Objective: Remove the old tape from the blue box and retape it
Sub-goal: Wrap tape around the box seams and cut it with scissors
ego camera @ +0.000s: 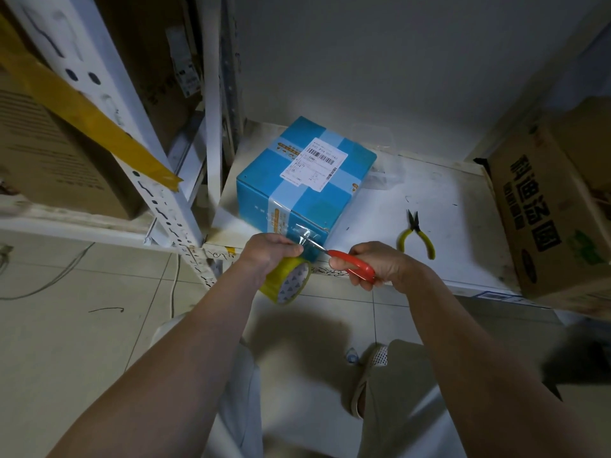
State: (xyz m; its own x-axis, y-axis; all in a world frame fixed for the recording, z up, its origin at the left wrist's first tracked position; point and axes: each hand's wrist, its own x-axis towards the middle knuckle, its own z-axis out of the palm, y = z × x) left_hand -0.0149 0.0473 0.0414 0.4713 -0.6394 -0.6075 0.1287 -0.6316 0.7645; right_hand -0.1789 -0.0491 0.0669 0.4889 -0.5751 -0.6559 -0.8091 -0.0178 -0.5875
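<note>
Tape runs clear and shiny from the near face of the blue cardboard box (305, 180), which sits on the white shelf board (439, 206) toward its left near corner, a white barcode label (314, 165) on top. Our left hand (269, 252) curls round the yellowish roll of clear packing tape (287, 280) and holds the strip taut; our right hand (380, 264) grips the red-handled scissors (350, 262), blades at the strip just off the box's near corner. We judge the film thin, sticky and quick to fold on itself, so it wants holding tight beside the cut. The box looks light and stiff; we would steady it by its top edges. Yellow-handled pliers (417, 236) lie to the right, well apart from the box
</note>
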